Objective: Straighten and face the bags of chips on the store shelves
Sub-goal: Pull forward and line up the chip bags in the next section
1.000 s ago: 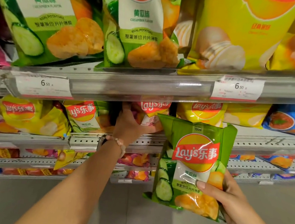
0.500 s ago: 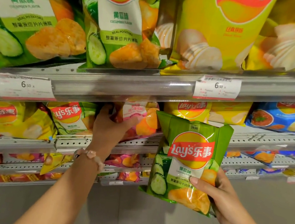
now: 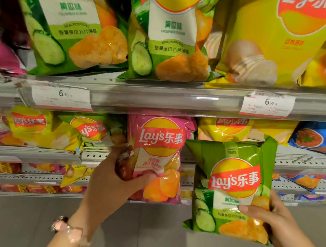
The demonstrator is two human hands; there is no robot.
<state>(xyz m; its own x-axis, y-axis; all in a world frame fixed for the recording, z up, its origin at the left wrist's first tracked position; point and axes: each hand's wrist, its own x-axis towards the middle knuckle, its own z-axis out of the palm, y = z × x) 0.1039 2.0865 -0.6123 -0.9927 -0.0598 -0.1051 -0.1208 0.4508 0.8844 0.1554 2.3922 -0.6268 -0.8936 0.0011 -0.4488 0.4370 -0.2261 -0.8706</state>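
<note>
My left hand (image 3: 112,181) grips a small pink Lay's bag (image 3: 158,143) by its lower left corner and holds it upright, face forward, in front of the second shelf. My right hand (image 3: 267,224) holds a small green cucumber Lay's bag (image 3: 233,183) at its lower right, also upright, clear of the shelf and below the yellow bags. Behind the pink bag, a small green bag (image 3: 92,130) and a yellow one (image 3: 35,128) lean on the second shelf.
Large green cucumber bags (image 3: 71,26) and yellow bags (image 3: 273,44) stand on the top shelf behind a clear rail (image 3: 161,100) with 6.50 price tags. Blue bags (image 3: 323,139) lie at the right. Lower shelves hold more small bags. Grey floor lies below.
My left hand has pulled the pink bag out from the second shelf and down toward me, now fully showing its front. The right hand with the green bag stayed nearly still.
</note>
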